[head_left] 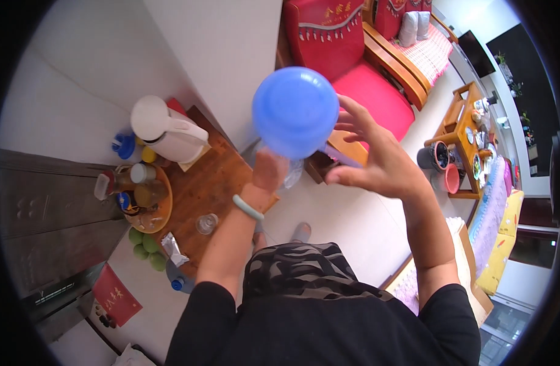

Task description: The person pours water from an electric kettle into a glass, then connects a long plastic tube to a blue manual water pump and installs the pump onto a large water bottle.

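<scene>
A round, smooth blue thing [296, 110] with a faint ring on its top is held up in front of me. My left hand [270, 170] is closed just under it, a pale bangle on the wrist; the blue thing covers most of its fingers. Clear plastic [292, 173] shows beside that hand, and I cannot make out whether it belongs to the blue thing. To the right, my right hand [368, 149] is open with fingers spread, its fingertips close to the blue side. A purple strip [342, 155] shows between the right thumb and fingers; what it belongs to is unclear.
On the wooden table [200, 177] at left stand a white kettle [164, 131], a round tray [168, 198] of jars and a clear glass [206, 223]. Green fruit [147, 247] lies beside it. Ahead is a red-cushioned chair [377, 104]; buckets [449, 179] stand at right.
</scene>
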Motion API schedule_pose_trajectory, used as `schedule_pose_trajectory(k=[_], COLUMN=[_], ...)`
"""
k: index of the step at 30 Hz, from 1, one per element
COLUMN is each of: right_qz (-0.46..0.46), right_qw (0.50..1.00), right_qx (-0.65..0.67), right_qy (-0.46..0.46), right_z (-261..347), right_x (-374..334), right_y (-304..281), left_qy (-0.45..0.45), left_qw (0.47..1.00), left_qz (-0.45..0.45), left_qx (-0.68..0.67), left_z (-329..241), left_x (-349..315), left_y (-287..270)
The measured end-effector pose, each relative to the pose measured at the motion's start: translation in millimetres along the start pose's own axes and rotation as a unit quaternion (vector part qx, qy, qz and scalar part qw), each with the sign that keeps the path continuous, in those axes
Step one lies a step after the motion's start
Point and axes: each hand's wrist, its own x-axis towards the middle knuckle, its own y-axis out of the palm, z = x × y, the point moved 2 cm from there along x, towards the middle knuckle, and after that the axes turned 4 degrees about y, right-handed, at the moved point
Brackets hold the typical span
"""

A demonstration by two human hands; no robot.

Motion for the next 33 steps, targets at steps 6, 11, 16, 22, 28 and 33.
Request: schedule_pose_trajectory(k=[6,11,16,22,28,33], right_qz=[-0.036,-0.047,-0.080,-0.105,-0.084,-0.075], right_qw=[0.996,0.994,0.994,0.991,0.990,0.990], right_qx=[0.027,0.024,0.035,0.054,0.083,0.098], right_qy=[0.083,0.100,0.070,0.054,0.071,0.073], right_z=[-45,-68,-74,-77,-87,-94], right_x=[10,18,21,29,29,29], right_y=[18,30,25,11,14,19], left_qy=[-0.071,-0.122,-0.117,-0.064,-0.090,-0.096], left_qw=[0.990,0.971,0.965,0.975,0.972,0.975], left_qz=[0.107,0.091,0.093,0.102,0.167,0.171], left_qx=[-0.054,-0.182,-0.217,-0.186,-0.138,-0.102], left_z=[39,52,52,43,48,54], left_x=[-14,-12,5,29,19,19], left_y=[43,54,56,51,48,48])
